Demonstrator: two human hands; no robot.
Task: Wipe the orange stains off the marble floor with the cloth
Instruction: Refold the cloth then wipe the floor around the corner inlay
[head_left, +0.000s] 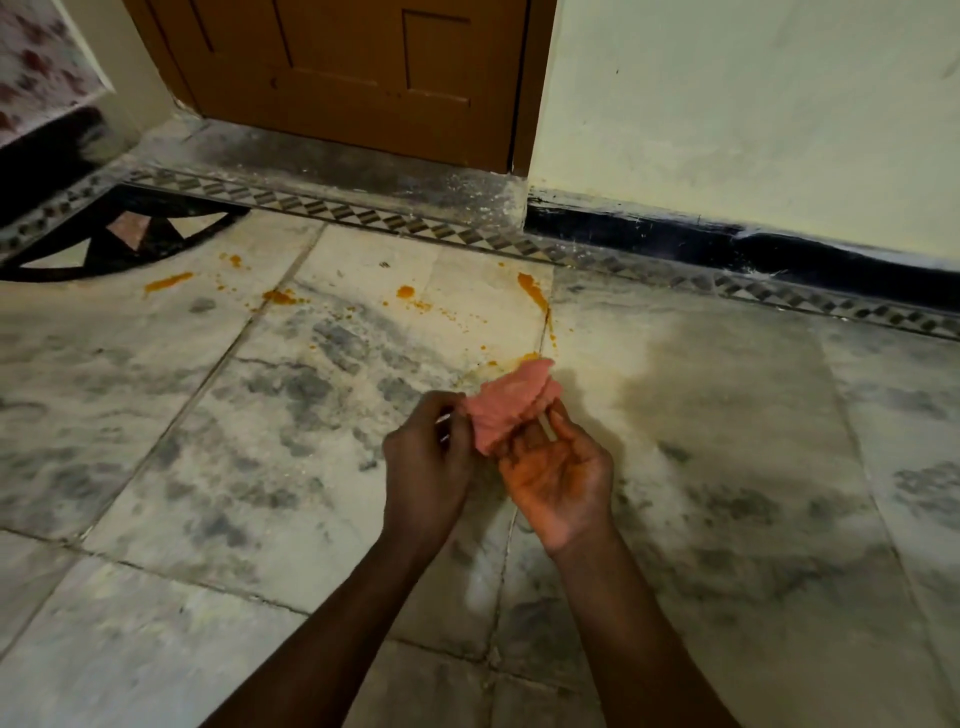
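Head view shows both hands raised above the marble floor (218, 467), sharing a crumpled pink cloth (506, 408). Left hand (428, 470) pinches the cloth's left edge with curled fingers; right hand (558, 480) lies palm-up, fingertips gripping its underside. Orange stains (532, 291) dot the floor beyond the cloth — toward the brown door (358, 67) — with one smear just behind the cloth.
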